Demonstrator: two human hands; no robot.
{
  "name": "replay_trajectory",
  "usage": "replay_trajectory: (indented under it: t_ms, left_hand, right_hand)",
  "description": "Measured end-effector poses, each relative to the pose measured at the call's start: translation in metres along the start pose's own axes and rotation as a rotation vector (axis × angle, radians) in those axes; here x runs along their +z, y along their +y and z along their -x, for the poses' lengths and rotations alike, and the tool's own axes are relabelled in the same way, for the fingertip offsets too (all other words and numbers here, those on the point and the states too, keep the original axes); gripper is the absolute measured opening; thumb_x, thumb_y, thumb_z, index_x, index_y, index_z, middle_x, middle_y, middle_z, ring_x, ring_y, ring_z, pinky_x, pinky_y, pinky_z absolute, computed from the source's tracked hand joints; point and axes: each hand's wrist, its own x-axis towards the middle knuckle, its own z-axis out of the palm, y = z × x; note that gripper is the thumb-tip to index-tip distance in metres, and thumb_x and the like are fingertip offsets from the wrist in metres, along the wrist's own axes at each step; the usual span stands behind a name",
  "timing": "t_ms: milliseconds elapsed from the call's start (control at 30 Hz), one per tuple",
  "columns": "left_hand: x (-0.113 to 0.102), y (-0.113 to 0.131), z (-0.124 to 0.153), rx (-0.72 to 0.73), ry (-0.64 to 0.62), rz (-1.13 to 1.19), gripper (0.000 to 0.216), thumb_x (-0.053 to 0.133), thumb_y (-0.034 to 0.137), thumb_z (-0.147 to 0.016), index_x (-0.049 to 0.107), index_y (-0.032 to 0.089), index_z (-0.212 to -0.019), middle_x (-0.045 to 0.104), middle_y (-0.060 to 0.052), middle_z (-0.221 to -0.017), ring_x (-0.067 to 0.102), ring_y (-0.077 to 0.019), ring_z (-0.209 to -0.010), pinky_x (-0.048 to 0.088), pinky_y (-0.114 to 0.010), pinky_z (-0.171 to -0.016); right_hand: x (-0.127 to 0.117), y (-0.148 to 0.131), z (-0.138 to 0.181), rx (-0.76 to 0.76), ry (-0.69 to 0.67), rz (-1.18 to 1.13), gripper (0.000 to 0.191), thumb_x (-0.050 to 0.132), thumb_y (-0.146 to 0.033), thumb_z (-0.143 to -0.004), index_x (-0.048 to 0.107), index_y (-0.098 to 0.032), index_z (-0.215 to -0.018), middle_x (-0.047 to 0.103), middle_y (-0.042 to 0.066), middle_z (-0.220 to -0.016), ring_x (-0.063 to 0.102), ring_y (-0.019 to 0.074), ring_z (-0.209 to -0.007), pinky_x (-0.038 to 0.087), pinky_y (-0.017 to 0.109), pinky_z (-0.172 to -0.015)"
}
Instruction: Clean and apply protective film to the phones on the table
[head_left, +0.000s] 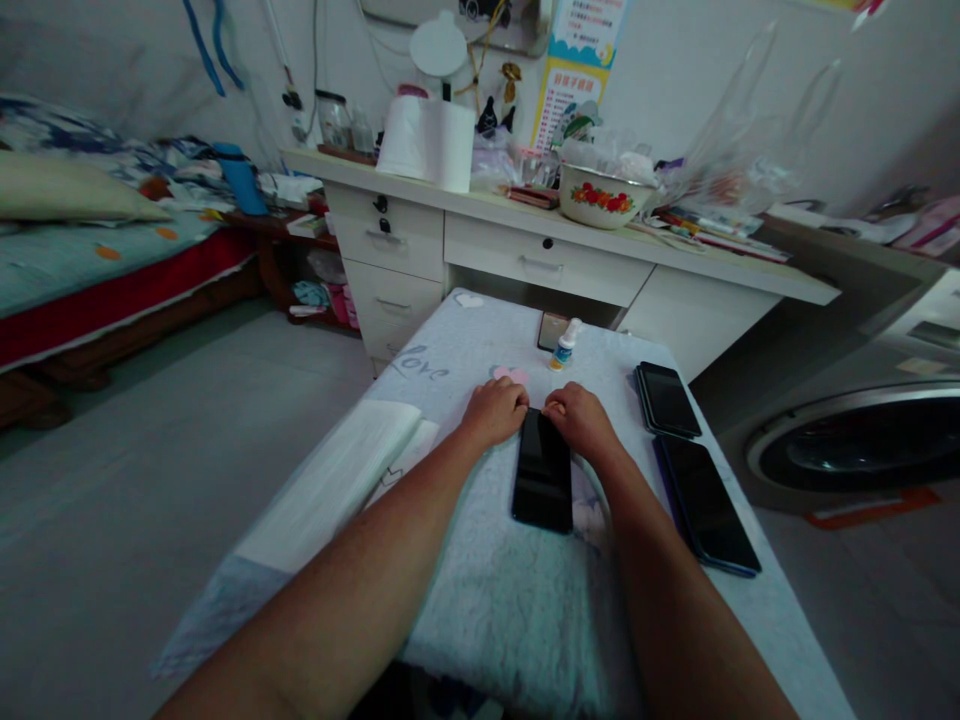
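Note:
A black smartphone (543, 470) lies flat, dark screen up, on the cloth-covered table (510, 600). At its far left corner is my left hand (495, 410), fingers curled and closed. My right hand (581, 415) is at the far right corner, its thumb and fingers pinched together. What the fingertips hold, if anything, is too small to make out. Just beyond my hands stands a small white spray bottle (566, 345) with a blue and yellow label. A smaller phone-like device (552, 330) lies behind it.
Along the table's right side lie a stack of dark phones (669, 400) and a larger dark tablet-like device (706, 505). White folded cloth or paper (337, 485) covers the left edge. Behind is a white desk (540, 255) with drawers; a washing machine (847, 380) stands to the right.

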Motion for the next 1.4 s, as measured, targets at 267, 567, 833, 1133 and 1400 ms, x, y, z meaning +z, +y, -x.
replay_trajectory:
  t_ms: [267, 567, 833, 1133, 1400]
  left_hand:
    - [0.001, 0.0, -0.001, 0.001, 0.001, -0.02, 0.018, 0.052, 0.026, -0.083, 0.066, 0.022, -0.092, 0.063, -0.005, -0.104, 0.057, -0.0218, -0.102, 0.044, -0.035, -0.088]
    - [0.001, 0.001, -0.001, -0.006, -0.006, -0.012, 0.017, 0.052, 0.026, -0.083, 0.067, 0.022, -0.091, 0.063, -0.005, -0.104, 0.056, -0.0209, -0.101, 0.043, -0.034, -0.089]
    - [0.001, 0.002, -0.001, -0.008, 0.001, 0.006, 0.016, 0.053, 0.025, -0.081, 0.066, 0.021, -0.089, 0.062, -0.005, -0.102, 0.056, -0.0202, -0.099, 0.043, -0.034, -0.088]
    - [0.001, 0.002, -0.001, 0.0, 0.003, -0.001, 0.017, 0.051, 0.025, -0.082, 0.066, 0.022, -0.09, 0.062, -0.005, -0.102, 0.056, -0.0207, -0.1, 0.043, -0.034, -0.088]
    - [0.001, 0.002, -0.001, -0.013, -0.002, -0.01, 0.017, 0.052, 0.026, -0.082, 0.066, 0.022, -0.09, 0.063, -0.005, -0.103, 0.057, -0.0219, -0.101, 0.043, -0.036, -0.089]
  right_hand:
    - [0.002, -0.012, 0.002, -0.017, 0.002, 0.003, 0.021, 0.05, -0.022, -0.088, 0.07, -0.017, -0.09, 0.059, 0.007, -0.09, 0.054, 0.0155, -0.082, 0.036, 0.024, -0.073]
    - [-0.008, 0.001, 0.004, -0.001, -0.042, -0.009, 0.017, 0.057, -0.023, -0.085, 0.072, -0.016, -0.089, 0.064, 0.007, -0.088, 0.056, 0.0157, -0.083, 0.036, 0.024, -0.074]
    - [-0.023, 0.016, 0.01, 0.034, -0.094, 0.019, 0.016, 0.06, -0.023, -0.081, 0.074, -0.016, -0.085, 0.069, 0.007, -0.089, 0.059, 0.0159, -0.082, 0.037, 0.023, -0.072]
    - [-0.013, 0.012, 0.008, 0.031, -0.055, 0.042, 0.019, 0.055, -0.021, -0.083, 0.073, -0.016, -0.086, 0.067, 0.008, -0.089, 0.058, 0.0154, -0.081, 0.036, 0.023, -0.071]
    - [-0.003, -0.005, 0.007, 0.015, -0.02, 0.042, 0.019, 0.053, -0.025, -0.087, 0.07, -0.017, -0.092, 0.06, 0.008, -0.093, 0.055, 0.0156, -0.085, 0.036, 0.024, -0.074]
